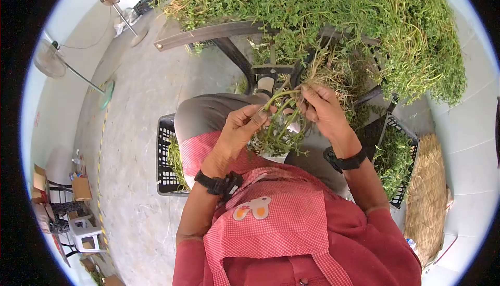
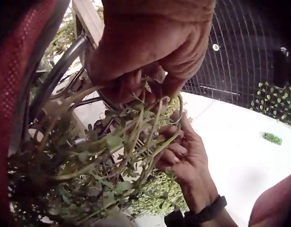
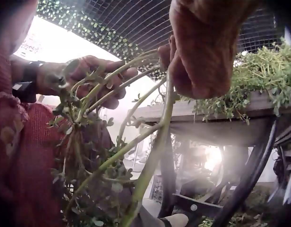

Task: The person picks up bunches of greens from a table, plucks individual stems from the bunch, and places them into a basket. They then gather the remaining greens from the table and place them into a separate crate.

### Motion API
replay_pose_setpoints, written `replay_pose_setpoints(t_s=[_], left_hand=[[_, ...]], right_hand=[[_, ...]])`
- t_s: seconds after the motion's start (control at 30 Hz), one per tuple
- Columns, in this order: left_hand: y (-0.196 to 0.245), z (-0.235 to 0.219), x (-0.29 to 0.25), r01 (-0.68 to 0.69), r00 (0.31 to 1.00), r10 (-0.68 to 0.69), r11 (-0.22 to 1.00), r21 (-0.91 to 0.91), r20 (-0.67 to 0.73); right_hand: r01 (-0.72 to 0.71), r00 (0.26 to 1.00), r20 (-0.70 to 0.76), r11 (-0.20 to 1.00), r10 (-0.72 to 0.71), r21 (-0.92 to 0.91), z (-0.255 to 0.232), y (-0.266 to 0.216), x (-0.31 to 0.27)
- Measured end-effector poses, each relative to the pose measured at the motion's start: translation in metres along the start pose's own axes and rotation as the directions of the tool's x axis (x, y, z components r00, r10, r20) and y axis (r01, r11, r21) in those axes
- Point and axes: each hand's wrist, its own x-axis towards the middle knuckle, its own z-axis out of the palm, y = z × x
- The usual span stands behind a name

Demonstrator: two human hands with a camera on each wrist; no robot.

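Note:
A bunch of leafy green stems (image 1: 278, 139) hangs between the two hands, above the person's lap. My left hand (image 1: 240, 129) pinches stems between thumb and fingers. On the other side, my right hand (image 1: 327, 110) pinches the stem ends, with thumb and fingertips together. In the right wrist view a thick forked stem (image 3: 157, 139) runs down from the right fingers, and thinner stems reach across toward the left hand (image 3: 86, 75). Leaves dangle below the left hand in the left wrist view, partly hiding its fingertips.
A large heap of greens (image 1: 312, 5) covers the table (image 1: 208, 33) ahead. Below it lies a dry, stringy pile (image 1: 341, 72). Black crates with greens stand at the left (image 1: 165, 174) and right (image 1: 412, 145). Two fans, a white stool (image 1: 86, 231) and a straw roll (image 1: 424, 197) stand around.

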Motion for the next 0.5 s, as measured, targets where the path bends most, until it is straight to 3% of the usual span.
replay_pose_setpoints(t_s=[0.1,0.2,0.43,0.5], left_hand=[[0.003,-0.004,-0.001,0.006,0.997,-0.012,0.996,0.088,0.073],[-0.004,-0.005,-0.002,-0.06,0.992,0.049,0.994,0.089,0.12],[-0.003,0.001,-0.008,-0.034,0.987,0.02,0.995,0.089,0.16],[-0.003,0.003,-0.009,-0.065,0.998,0.066,0.908,0.414,0.011]], right_hand=[[-0.006,1.0,-0.029,1.0,0.005,-0.03,-0.005,0.006,0.002],[-0.009,0.999,-0.053,1.0,0.008,-0.025,-0.005,0.006,0.0],[0.01,0.997,-0.073,0.998,-0.015,-0.068,-0.009,0.006,-0.004],[-0.006,0.997,-0.081,0.997,-0.001,-0.083,-0.009,0.01,-0.006]])
